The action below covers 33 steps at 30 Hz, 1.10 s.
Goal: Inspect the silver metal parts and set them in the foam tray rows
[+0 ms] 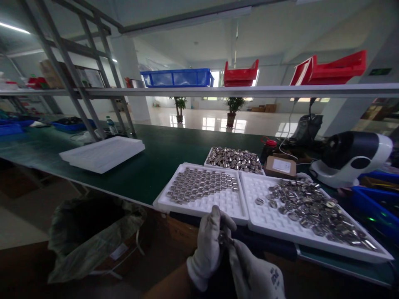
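Both of my hands wear white gloves and meet low in front of the bench edge. My left hand (209, 237) is closed around a small shiny metal part (222, 238). My right hand (257, 270) is closed too, its fingertips against that part; what it pinches is partly hidden. Just beyond them lies a white foam tray (215, 206) with metal cylinders (195, 185) set upright in rows. To its right, another white tray (258, 222) carries a loose heap of similar metal parts (318, 209).
Behind stands a third tray of piled metal parts (235, 160), beside a cardboard box (280, 166) and red-capped bottle (268, 149). A white-and-black device (355, 158) is at right. Stacked white trays (102, 153) lie left, above a lined bin (93, 236). A shelf (193, 92) spans overhead.
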Motion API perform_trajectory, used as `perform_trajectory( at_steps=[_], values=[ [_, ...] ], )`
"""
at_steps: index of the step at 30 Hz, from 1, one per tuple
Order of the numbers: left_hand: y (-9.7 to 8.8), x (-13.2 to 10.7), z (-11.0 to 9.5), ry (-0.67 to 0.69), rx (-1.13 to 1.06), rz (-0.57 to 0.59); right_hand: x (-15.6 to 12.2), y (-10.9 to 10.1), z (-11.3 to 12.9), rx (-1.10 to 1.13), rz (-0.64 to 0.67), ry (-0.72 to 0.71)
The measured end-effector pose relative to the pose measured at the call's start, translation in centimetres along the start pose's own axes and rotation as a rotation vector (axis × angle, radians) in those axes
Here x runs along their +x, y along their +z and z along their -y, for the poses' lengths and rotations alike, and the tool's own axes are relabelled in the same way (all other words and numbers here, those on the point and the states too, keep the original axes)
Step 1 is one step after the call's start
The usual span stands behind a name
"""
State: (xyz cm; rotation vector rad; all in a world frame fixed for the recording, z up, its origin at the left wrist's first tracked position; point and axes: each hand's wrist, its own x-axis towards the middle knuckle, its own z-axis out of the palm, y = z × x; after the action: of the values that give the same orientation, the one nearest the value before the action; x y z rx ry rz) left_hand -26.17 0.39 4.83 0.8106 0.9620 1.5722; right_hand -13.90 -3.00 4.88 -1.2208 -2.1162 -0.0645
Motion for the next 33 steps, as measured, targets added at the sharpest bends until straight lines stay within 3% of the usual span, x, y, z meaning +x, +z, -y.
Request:
perform_trajectory(
  at_steps=[4, 7, 9, 12, 15, 18, 20, 24, 28, 33],
  values=[
    [0.3, 0.0, 0.6, -0.079, -0.055, -0.057, 0.2, 1.7, -1.0, -0.328, -0.129, -0.316],
    [0.1, 0.5, 1.0, -0.106, -0.062, -0.067, 0.5, 2.4, -1.7, -0.333, -0.128, -0.423],
    [-0.2, 0.6, 0.8, -0.103, -0.055, -0.021, 0.8, 2.1, -1.9, -0.290, -0.116, -0.389],
    [-0.7, 0.3, -0.3, -0.020, 0.053, 0.055, 1.4, 1.2, -2.0, -0.127, -0.138, -0.177],
    [-0.9, -0.4, -1.7, 0.055, 0.152, 0.152, 2.0, 0.2, -2.2, 0.169, -0.017, -0.092],
    [-0.8, -0.7, -2.7, -0.153, 0.088, 0.331, 2.6, -0.6, -2.5, 0.369, 0.160, -0.130],
    [-0.5, -0.6, -2.8, -0.265, 0.084, 0.366, 2.8, -0.9, -2.6, 0.392, 0.220, -0.143],
    [-0.1, -0.3, -2.0, -0.100, 0.137, 0.137, 2.1, -1.0, -2.1, 0.359, 0.146, 0.035],
    [-0.2, -0.4, -0.2, -0.064, 0.129, -0.051, 0.6, -0.2, -1.0, 0.380, 0.077, 0.220],
    [-0.1, -0.8, 1.3, 0.032, 0.045, -0.179, -0.7, 1.1, 0.3, 0.393, 0.100, 0.212]
  ],
)
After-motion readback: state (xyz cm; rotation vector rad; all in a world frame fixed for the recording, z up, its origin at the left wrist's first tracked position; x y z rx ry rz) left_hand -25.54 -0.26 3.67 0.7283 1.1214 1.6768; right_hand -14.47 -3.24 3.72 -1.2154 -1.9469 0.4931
